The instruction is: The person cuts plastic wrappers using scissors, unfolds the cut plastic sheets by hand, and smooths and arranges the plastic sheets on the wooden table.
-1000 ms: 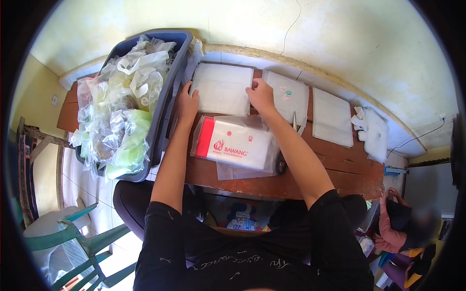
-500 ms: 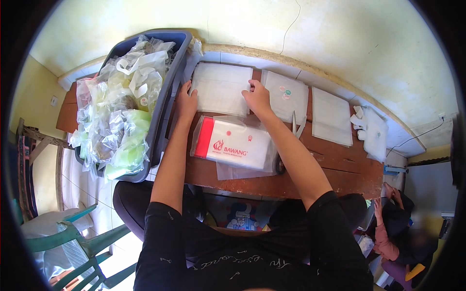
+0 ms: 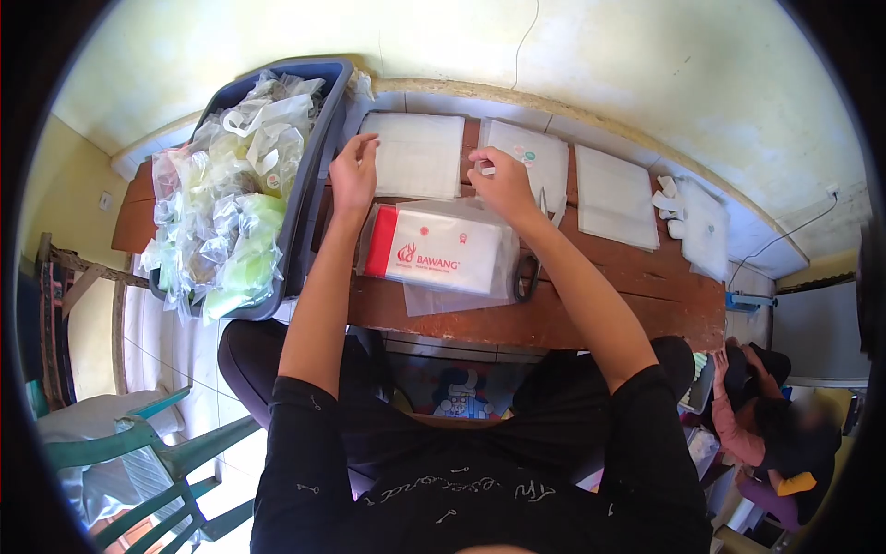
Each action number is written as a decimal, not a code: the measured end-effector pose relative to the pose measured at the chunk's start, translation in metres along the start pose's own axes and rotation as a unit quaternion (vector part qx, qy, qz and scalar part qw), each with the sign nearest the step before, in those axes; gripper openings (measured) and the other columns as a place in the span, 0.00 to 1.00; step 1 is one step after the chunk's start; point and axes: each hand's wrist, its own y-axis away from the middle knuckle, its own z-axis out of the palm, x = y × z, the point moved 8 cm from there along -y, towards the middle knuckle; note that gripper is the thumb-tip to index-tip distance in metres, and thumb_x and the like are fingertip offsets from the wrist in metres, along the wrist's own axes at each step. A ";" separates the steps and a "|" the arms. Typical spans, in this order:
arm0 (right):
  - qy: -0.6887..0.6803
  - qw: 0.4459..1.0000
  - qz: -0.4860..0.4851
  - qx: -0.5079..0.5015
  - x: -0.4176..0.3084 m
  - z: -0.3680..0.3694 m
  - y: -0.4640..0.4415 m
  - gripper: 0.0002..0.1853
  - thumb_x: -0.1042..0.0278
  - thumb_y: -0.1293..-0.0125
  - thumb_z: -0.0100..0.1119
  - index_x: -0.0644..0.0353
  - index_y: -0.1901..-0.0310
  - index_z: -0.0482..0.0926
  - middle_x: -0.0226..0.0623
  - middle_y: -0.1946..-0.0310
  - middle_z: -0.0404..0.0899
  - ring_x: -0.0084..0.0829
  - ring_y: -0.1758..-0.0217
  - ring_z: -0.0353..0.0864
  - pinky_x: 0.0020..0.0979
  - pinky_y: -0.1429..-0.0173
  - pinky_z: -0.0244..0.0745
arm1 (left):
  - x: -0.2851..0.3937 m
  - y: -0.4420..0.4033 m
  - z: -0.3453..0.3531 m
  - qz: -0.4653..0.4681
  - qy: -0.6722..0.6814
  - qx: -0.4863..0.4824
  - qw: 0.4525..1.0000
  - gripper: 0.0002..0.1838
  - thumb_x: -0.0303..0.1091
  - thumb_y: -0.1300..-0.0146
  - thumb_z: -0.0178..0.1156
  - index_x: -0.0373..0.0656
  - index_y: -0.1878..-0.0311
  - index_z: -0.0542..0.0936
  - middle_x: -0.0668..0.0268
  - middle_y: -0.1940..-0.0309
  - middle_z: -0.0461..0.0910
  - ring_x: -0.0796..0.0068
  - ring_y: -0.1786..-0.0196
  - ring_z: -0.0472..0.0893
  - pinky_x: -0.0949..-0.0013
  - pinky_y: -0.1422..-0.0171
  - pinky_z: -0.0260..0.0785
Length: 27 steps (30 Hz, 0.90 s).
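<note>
The left hand [image 3: 353, 180] is at upper left of centre, by the left edge of a stack of clear plastic bags [image 3: 413, 157]; its fingers are half bent and loosely parted, with nothing seen in them. The right hand [image 3: 505, 191] is at upper centre, fingers curled in toward the thumb, over the lower left part of a second stack of bags [image 3: 546, 152] that bears small round stickers; whether it pinches anything cannot be told.

Just below the hands, at the middle of the frame, a packet printed "BAWANG" [image 3: 443, 254] with a red strip at its left end lies flat in clear plastic. Scissors [image 3: 526, 280] lie at its right end, partly hidden by the right forearm.

Farther right lie a third stack of bags [image 3: 616, 198] and a bundle of bags with white handles [image 3: 706, 231], all on the brown wooden bench [image 3: 600, 305]. At upper left, a dark tub [image 3: 340, 106] is heaped with crumpled bags [image 3: 221, 198]. A green chair [image 3: 180, 462] stands at lower left, and another person [image 3: 803, 462] sits at lower right.
</note>
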 end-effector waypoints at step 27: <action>0.213 0.934 -0.215 -0.191 -0.028 -0.002 0.193 0.23 0.73 0.49 0.66 0.60 0.49 0.75 0.44 0.49 0.75 0.44 0.44 0.74 0.42 0.38 0.67 | 0.072 0.233 0.078 0.349 -0.303 -0.372 0.805 0.20 0.34 0.42 0.61 0.42 0.45 0.76 0.56 0.48 0.76 0.57 0.45 0.76 0.59 0.39 0.67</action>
